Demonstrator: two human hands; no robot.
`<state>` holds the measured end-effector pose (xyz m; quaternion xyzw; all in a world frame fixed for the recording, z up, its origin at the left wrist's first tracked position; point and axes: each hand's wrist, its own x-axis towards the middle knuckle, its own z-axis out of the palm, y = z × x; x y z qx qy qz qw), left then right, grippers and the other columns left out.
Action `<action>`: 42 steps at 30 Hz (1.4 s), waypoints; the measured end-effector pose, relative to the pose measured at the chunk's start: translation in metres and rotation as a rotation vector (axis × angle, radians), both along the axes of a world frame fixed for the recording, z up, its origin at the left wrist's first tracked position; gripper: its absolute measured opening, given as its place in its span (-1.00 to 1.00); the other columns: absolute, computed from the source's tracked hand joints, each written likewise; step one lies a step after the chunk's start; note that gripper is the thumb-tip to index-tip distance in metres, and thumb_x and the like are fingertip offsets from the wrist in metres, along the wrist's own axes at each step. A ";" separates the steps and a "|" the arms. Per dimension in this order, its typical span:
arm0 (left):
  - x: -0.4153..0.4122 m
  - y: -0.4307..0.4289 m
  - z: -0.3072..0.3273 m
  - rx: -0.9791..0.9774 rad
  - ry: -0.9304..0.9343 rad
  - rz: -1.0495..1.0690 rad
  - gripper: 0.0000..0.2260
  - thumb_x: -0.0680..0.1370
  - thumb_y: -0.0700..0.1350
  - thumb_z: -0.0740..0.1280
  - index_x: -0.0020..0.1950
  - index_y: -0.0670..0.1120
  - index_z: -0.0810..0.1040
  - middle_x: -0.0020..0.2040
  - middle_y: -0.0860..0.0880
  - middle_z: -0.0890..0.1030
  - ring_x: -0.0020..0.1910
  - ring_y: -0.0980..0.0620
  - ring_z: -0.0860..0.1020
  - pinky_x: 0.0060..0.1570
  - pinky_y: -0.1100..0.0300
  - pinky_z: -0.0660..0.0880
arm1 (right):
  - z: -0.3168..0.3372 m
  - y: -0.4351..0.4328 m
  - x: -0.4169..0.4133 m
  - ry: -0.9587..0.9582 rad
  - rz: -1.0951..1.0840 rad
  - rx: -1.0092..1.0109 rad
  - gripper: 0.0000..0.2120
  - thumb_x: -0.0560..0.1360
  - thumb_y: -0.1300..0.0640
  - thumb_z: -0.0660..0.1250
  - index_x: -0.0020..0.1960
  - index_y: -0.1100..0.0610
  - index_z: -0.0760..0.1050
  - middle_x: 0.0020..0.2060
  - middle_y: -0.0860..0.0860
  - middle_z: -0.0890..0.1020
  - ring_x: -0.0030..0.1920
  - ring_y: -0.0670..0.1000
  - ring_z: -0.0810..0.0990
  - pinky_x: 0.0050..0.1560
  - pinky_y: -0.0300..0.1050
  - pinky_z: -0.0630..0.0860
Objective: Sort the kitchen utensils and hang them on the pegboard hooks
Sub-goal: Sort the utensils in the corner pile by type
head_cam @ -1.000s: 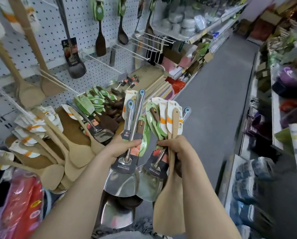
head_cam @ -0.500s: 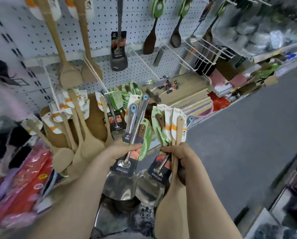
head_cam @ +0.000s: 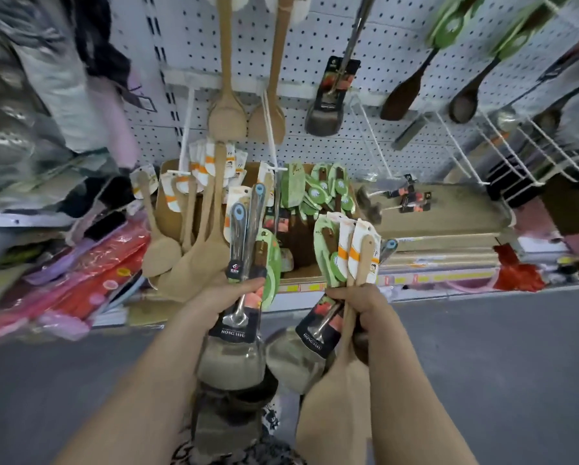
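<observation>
Squarer to the pegboard (head_cam: 315, 38) than a moment ago, the person's left hand (head_cam: 226, 297) has its fingers (head_cam: 244, 286) clamped round slick, probably blade-heavy steel turners (head_cam: 244, 226), the right hand (head_cam: 360, 305) gripping a light, stiff wooden spatula (head_cam: 363, 260) among carded ones, each likely best pinched near its handle tip

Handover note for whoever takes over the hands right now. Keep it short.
Left hand: grips two blue-tipped steel spatulas plus a green-carded utensil.
Right hand: grips a lone steel spatula, a pale wooden spatula and orange-striped carded utensils.
Done: two long wooden spatulas, a dark steel turner and dark spoons hang on the white pegboard.
Left: hang both bundles and the loose wooden spatulas piled on the shelf; white wire hooks at right look free.
</observation>
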<state>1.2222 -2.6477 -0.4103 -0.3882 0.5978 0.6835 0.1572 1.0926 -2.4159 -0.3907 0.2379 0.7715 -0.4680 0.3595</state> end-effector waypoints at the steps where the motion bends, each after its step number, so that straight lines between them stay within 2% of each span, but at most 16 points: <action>1: -0.001 -0.003 0.000 -0.004 -0.018 0.016 -0.25 0.18 0.23 0.63 0.28 -0.01 0.52 0.16 -0.05 0.65 0.14 -0.08 0.60 0.23 -0.07 0.50 | -0.001 -0.003 -0.006 -0.001 0.001 0.000 -0.68 0.35 0.33 0.55 0.05 0.37 0.57 -0.26 0.20 0.65 -0.31 0.15 0.62 -0.30 -0.06 0.57; 4: -0.011 -0.009 0.009 0.004 0.001 0.012 -0.52 0.31 0.12 0.59 0.15 0.00 0.58 0.07 -0.05 0.68 0.07 -0.07 0.61 0.15 0.01 0.52 | -0.001 -0.015 -0.023 0.013 0.025 0.016 -0.68 0.34 0.33 0.55 0.06 0.36 0.57 -0.27 0.19 0.66 -0.31 0.15 0.63 -0.29 -0.04 0.57; 7: -0.026 -0.015 0.016 0.010 0.016 -0.022 -0.54 0.31 0.14 0.58 0.10 0.00 0.55 0.03 0.00 0.65 0.09 -0.01 0.56 0.19 0.08 0.44 | 0.003 -0.032 -0.039 0.031 0.065 0.027 -0.73 0.35 0.33 0.55 0.00 0.32 0.57 -0.31 0.16 0.64 -0.37 0.11 0.60 -0.38 -0.10 0.53; 9: -0.035 -0.020 0.018 -0.007 0.028 -0.026 -0.61 0.38 0.10 0.54 0.10 0.03 0.51 0.03 0.05 0.60 0.06 0.05 0.50 0.16 0.15 0.36 | 0.002 -0.043 -0.051 0.046 0.091 0.031 -0.77 0.36 0.31 0.56 -0.05 0.30 0.57 -0.29 0.17 0.63 -0.35 0.11 0.59 -0.33 -0.07 0.58; 13: -0.049 -0.034 0.012 -0.085 -0.041 -0.082 0.03 0.09 0.38 0.57 0.44 -0.03 0.38 0.36 -0.08 0.51 0.29 -0.11 0.48 0.29 -0.03 0.41 | -0.004 -0.059 -0.076 0.060 0.147 0.037 -0.66 0.33 0.28 0.58 0.05 0.34 0.59 -0.06 0.26 0.68 -0.17 0.16 0.62 -0.01 0.13 0.63; 16: -0.061 -0.044 -0.008 -0.119 -0.115 -0.057 0.23 -0.10 0.50 0.53 0.47 0.00 0.34 0.38 -0.11 0.49 0.30 -0.15 0.48 0.27 -0.14 0.45 | -0.010 -0.071 -0.101 0.079 0.194 0.036 -0.66 0.34 0.28 0.58 0.06 0.31 0.58 -0.06 0.23 0.67 -0.17 0.16 0.62 0.00 0.09 0.63; 18: -0.069 -0.044 -0.007 -0.147 -0.107 -0.026 0.26 -0.12 0.49 0.53 0.48 -0.01 0.32 0.41 -0.11 0.46 0.33 -0.16 0.45 0.29 -0.16 0.43 | -0.016 -0.082 -0.115 0.100 0.224 0.037 -0.66 0.33 0.27 0.59 0.05 0.30 0.58 -0.03 0.21 0.67 -0.15 0.16 0.62 -0.01 0.07 0.63; 21: -0.085 -0.041 -0.011 -0.133 -0.097 0.071 0.17 0.06 0.39 0.58 0.53 -0.04 0.23 0.48 -0.15 0.36 0.40 -0.17 0.38 0.36 -0.13 0.35 | -0.028 -0.099 -0.141 0.117 0.294 0.026 -0.64 0.33 0.25 0.60 0.03 0.31 0.56 -0.09 0.17 0.64 -0.17 0.12 0.61 -0.17 -0.02 0.60; 24: -0.098 -0.041 -0.018 -0.110 -0.057 0.139 0.14 -0.06 0.37 0.60 0.43 -0.04 0.38 0.33 -0.14 0.52 0.24 -0.16 0.51 0.28 -0.11 0.44 | -0.038 -0.115 -0.160 0.146 0.353 0.025 -0.72 0.37 0.25 0.58 -0.02 0.28 0.54 -0.26 0.08 0.54 -0.31 0.02 0.51 -0.36 -0.14 0.45; 26: -0.104 -0.040 -0.023 -0.099 -0.051 0.174 0.02 -0.02 0.33 0.61 0.33 -0.08 0.43 0.25 -0.12 0.56 0.19 -0.16 0.53 0.24 -0.11 0.47 | -0.043 -0.125 -0.170 0.155 0.381 0.023 -0.65 0.34 0.21 0.60 0.02 0.30 0.55 -0.21 0.09 0.56 -0.26 0.05 0.54 -0.31 -0.12 0.50; 29: -0.111 -0.041 -0.027 -0.086 -0.046 0.208 -0.33 0.19 0.20 0.61 0.15 -0.02 0.44 0.15 -0.07 0.58 0.16 -0.14 0.54 0.24 -0.09 0.47 | -0.049 -0.138 -0.184 0.139 0.439 0.052 -0.54 0.32 0.13 0.62 0.09 0.30 0.52 -0.08 0.14 0.60 -0.15 0.09 0.60 -0.23 -0.08 0.56; 31: -0.114 -0.041 -0.027 -0.042 -0.032 0.233 -0.28 0.13 0.20 0.63 0.16 -0.08 0.49 0.09 -0.08 0.64 0.09 -0.14 0.60 0.18 -0.11 0.52 | -0.050 -0.146 -0.194 0.141 0.461 0.048 -0.65 0.37 0.18 0.59 0.00 0.28 0.49 -0.17 0.12 0.57 -0.23 0.07 0.55 -0.32 -0.11 0.49; 33: -0.117 -0.043 -0.029 -0.009 -0.012 0.259 -0.23 0.06 0.17 0.63 0.19 -0.07 0.55 0.01 -0.12 0.70 0.00 -0.17 0.66 0.12 -0.17 0.56 | -0.053 -0.152 -0.204 0.151 0.455 0.042 -0.68 0.35 0.21 0.59 -0.04 0.28 0.52 -0.17 0.14 0.59 -0.22 0.10 0.57 -0.24 -0.05 0.56; 36: -0.121 -0.044 -0.029 -0.011 0.003 0.276 -0.37 0.15 0.12 0.62 0.15 -0.03 0.57 -0.03 -0.12 0.71 -0.01 -0.17 0.67 0.12 -0.17 0.56 | -0.060 -0.162 -0.220 0.147 0.441 0.020 -0.63 0.29 0.20 0.62 -0.02 0.29 0.56 -0.07 0.18 0.65 -0.13 0.17 0.64 -0.04 0.08 0.64; 39: -0.126 -0.044 -0.029 0.003 0.013 0.306 -0.52 0.27 0.03 0.59 0.12 -0.04 0.57 -0.04 -0.12 0.71 -0.01 -0.17 0.66 0.12 -0.15 0.55 | -0.066 -0.167 -0.229 0.127 0.459 0.016 -0.58 0.27 0.21 0.64 0.03 0.31 0.56 -0.07 0.18 0.66 -0.12 0.18 0.66 0.01 0.15 0.65; 42: -0.130 -0.043 -0.028 0.020 0.023 0.322 -0.54 0.31 0.00 0.58 0.15 -0.05 0.57 -0.03 -0.11 0.71 -0.03 -0.14 0.66 0.01 -0.04 0.59 | -0.060 -0.163 -0.227 0.115 0.473 0.020 -0.68 0.31 0.24 0.62 -0.05 0.31 0.56 -0.06 0.22 0.66 -0.10 0.19 0.66 0.02 0.16 0.64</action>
